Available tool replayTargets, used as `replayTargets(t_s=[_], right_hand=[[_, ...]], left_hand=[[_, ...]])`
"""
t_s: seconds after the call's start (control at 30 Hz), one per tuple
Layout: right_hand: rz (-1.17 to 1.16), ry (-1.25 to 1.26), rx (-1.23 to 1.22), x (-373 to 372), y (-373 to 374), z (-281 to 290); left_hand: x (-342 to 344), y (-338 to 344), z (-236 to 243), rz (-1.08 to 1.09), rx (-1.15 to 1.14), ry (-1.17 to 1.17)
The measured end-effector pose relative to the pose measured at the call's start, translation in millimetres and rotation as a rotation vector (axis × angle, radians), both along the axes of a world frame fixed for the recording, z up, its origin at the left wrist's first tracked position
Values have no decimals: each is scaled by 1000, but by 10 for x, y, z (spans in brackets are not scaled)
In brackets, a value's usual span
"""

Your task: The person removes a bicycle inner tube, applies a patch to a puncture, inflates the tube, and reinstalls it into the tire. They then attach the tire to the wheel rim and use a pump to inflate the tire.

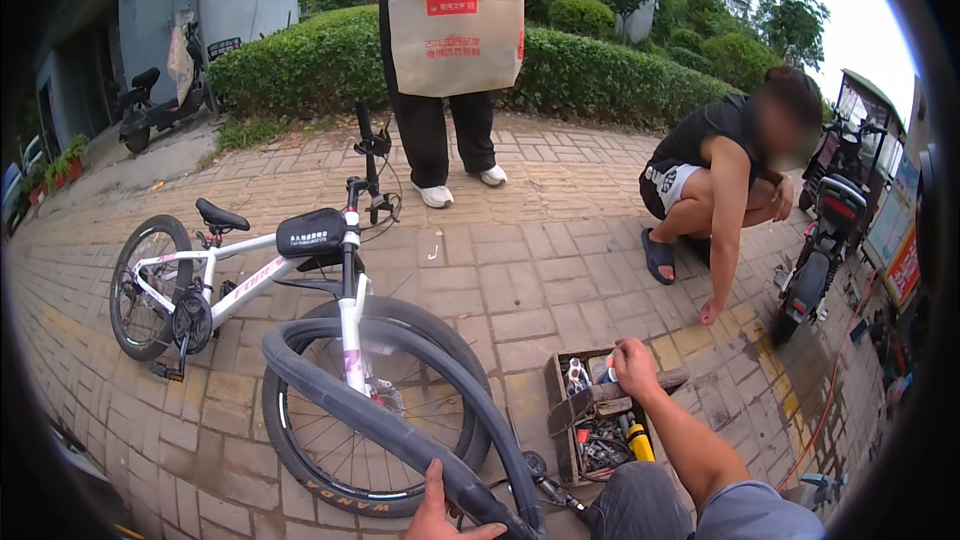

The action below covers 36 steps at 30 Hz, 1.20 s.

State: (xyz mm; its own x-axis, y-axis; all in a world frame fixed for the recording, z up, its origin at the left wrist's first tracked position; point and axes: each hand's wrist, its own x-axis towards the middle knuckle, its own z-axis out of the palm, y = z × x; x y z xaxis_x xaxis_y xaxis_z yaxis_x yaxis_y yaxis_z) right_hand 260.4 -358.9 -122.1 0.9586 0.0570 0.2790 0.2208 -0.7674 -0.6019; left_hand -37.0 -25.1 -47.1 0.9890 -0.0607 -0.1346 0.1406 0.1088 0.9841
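Observation:
My left hand (450,505) grips a dark inner tube (400,425), which loops over the front wheel (310,468) of a white bicycle (240,290). The bicycle stands low at the left, its front fork (352,345) behind the tube. My right hand (633,368) is at the top of an open toolbox (553,400), fingers curled on a small item that I cannot make out, beside a wooden bar across the box. The box holds several metal tools (600,440) and a yellow cylinder (640,443). A pump with a gauge (550,488) lies left of my knee.
A person (740,150) squats at the right, one hand near the pavement. Another person (430,130) stands behind with a beige bag (455,50). Scooters (820,260) are parked at right and far left. A red hose (836,375) crosses the paving (530,270); a hedge (580,70) lines the back.

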Motion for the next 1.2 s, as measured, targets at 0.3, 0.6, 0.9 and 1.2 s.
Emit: replayTargets(t_s=[0.3, 0.6, 0.9, 1.2], right_hand=[[-112, 151, -213, 121, -77, -20], [-82, 261, -214, 94, -83, -39], [20, 261, -134, 296, -72, -12], [-15, 257, -148, 145, 1, 82]], left_hand=[[40, -57, -68, 50, 132, -72], [-140, 23, 17, 66, -13, 35], [-22, 147, -213, 238, -195, -154], [46, 114, -308, 218, -272, -76]])
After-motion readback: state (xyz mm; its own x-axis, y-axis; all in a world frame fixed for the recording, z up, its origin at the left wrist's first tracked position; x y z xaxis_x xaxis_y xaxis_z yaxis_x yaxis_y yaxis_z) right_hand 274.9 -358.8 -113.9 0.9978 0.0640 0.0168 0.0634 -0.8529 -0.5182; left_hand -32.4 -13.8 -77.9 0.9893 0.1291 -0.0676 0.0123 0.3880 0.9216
